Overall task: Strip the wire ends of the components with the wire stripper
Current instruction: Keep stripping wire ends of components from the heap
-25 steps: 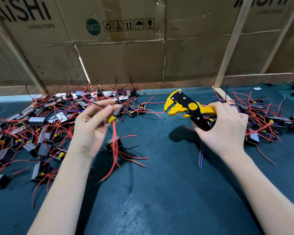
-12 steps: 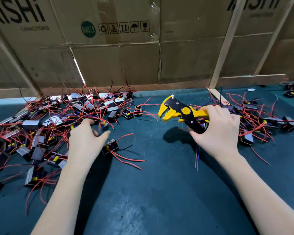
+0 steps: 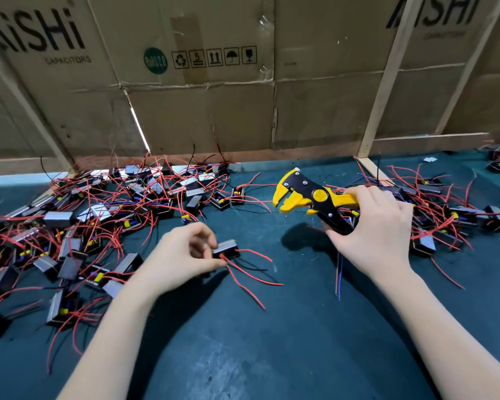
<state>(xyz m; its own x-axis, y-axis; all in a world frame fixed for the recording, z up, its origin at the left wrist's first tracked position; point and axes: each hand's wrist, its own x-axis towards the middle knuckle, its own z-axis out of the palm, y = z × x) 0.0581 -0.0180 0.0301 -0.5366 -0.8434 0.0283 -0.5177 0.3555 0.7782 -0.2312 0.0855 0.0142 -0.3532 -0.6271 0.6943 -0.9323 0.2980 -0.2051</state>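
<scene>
On the far left a big heap of components [image 3: 78,226], small black and grey blocks with red wires, covers the dark green table [image 3: 272,356] up to the cardboard wall [image 3: 202,116] behind it. Just right of this heap the left hand [image 3: 182,258] pinches one component [image 3: 226,249] between thumb and fingertips; the component is near the table surface, and its red wires [image 3: 251,277] spread to the right and toward the person. Half a second ago this hand was open and reaching down to the same component, and before that it held another one higher up. From there a bare stretch of table runs to the near edge and gives free room between the two arms. Further right, the right hand [image 3: 378,235] grips the handles of the yellow and black wire stripper [image 3: 306,197], whose mouth stands open and points left, above the table; it has hardly moved. On the far right lies a second, smaller heap [image 3: 445,215] of the same parts.
</scene>
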